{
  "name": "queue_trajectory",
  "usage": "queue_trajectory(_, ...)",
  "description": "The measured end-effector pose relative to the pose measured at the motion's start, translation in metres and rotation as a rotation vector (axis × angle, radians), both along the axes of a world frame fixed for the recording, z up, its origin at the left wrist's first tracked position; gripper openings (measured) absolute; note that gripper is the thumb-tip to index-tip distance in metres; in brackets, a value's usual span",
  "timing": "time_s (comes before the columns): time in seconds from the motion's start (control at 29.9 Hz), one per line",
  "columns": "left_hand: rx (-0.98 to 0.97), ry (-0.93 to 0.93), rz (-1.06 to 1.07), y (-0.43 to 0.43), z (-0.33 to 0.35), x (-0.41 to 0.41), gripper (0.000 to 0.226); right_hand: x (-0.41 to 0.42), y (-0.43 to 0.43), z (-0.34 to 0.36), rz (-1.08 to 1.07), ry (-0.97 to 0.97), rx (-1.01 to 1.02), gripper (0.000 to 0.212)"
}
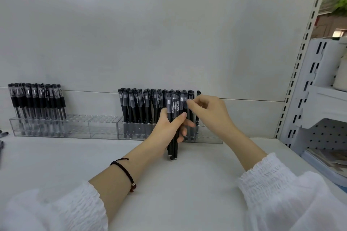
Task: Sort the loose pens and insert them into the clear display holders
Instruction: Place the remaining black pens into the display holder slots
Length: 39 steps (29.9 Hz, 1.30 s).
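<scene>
1. Far left: a few loose pens [4,134] lie at the edge of the white shelf [56,159].
2. A clear display holder [103,126] stands against the back panel, with clear-barrelled pens [37,99] filling only its left part.
3. Just to its right, a second clear holder [209,138] is nearly full of black pens [142,105].
4. The left hand [167,129], with a braided bracelet [124,170] on its wrist, curls round a bundle of black pens [173,149] held upright just in front of the second holder.
5. The right hand [210,112] pinches the cap end of one pen between thumb and fingertips. Whether that pen is in the bundle or the holder cannot be told.
6. Far right: a white slotted rack [319,99].
</scene>
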<state>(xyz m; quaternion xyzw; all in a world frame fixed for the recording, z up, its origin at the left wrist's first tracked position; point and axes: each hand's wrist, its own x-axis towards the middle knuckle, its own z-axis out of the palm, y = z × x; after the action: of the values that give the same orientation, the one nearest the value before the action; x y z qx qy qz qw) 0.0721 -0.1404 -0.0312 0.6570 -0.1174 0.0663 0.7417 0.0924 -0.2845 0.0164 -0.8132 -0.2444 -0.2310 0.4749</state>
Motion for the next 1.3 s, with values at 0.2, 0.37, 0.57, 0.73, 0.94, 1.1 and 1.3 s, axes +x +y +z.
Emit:
queue_trajectory(0.2, -0.025, -0.059, -0.06, 0.001, 0.003, -0.004, 0.039, -0.004, 0.0, 0.0, 0.246, 0.218, 0.039, 0.028)
queue_trajectory(0.37, -0.061, -0.018, 0.034, 0.002, 0.006, -0.004, 0.033, 0.002, 0.0, 0.002, 0.14, 0.178, 0.239, 0.02)
queue_trajectory(0.57, 0.028, 0.01, 0.173, 0.005, 0.002, -0.004, 0.05, 0.009, -0.012, 0.011, -0.133, -0.092, 0.419, 0.021)
queue_trajectory(0.73, 0.001, 0.052, 0.193, 0.005, 0.0, -0.001, 0.069, 0.014, -0.017, 0.009, -0.215, -0.187, 0.276, 0.015)
queue_trajectory(0.94, -0.048, 0.069, 0.129, 0.003, 0.003, -0.003, 0.053, 0.017, -0.013, -0.003, -0.253, -0.227, 0.019, 0.019)
queue_trajectory(1.1, -0.114, 0.106, 0.112, 0.002, 0.003, -0.001, 0.056, 0.024, -0.01, -0.013, -0.297, -0.096, -0.272, 0.023)
queue_trajectory(1.3, -0.219, 0.105, 0.067, 0.003, 0.008, 0.0, 0.005, 0.024, -0.014, -0.012, -0.325, 0.017, -0.284, 0.029)
